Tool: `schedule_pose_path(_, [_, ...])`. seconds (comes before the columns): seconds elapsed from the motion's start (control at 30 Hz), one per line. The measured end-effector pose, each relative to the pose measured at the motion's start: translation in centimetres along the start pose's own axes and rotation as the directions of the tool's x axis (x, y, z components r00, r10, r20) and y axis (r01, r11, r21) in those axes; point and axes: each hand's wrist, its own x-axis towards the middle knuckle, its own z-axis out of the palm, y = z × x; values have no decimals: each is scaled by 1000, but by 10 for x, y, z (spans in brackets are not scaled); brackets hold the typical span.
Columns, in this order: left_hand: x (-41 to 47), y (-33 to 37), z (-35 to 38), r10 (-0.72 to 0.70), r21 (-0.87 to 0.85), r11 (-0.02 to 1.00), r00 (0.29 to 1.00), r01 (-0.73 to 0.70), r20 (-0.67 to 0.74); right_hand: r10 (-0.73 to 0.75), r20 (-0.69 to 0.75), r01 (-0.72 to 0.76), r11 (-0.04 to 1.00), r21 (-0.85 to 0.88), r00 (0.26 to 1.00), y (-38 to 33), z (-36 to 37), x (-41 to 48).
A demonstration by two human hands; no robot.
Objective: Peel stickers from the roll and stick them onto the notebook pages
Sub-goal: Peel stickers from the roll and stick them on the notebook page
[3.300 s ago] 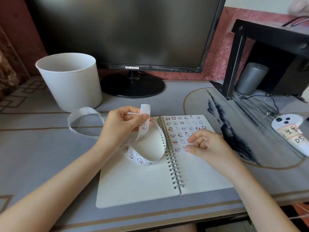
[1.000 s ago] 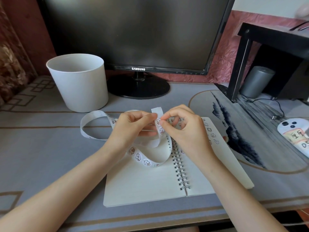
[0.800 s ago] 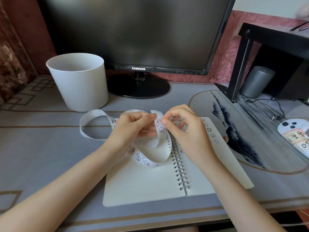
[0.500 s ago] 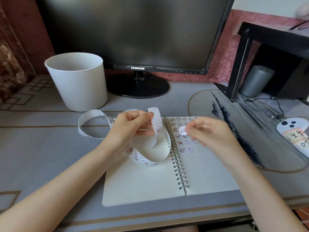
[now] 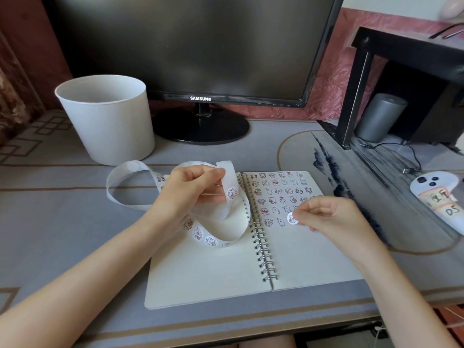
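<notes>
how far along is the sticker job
Done: rows of small stickers top the right page of the white spiral-bound notebook. In hand: the right hand pinches a round white sticker over it; the left hand holds the white paper sticker strip. Left: the lower right page and left page are bare.

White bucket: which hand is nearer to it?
Left. The left hand holds the sticker strip just in front of the white bucket, to its right; the right hand pinches a peeled sticker over the notebook's right page, farther off.
</notes>
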Motion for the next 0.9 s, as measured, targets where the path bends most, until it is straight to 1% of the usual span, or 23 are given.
schedule_pose_path(0.57, [-7,7,3,9,-55,998,1000,-7,21,-13,4,13,1000,-18,1000,5,0,1])
schedule_pose_path(0.9, [-6,6,3,10,-62,998,1000,-8,25,-44,-13,43,996,-74,999,10,1,4])
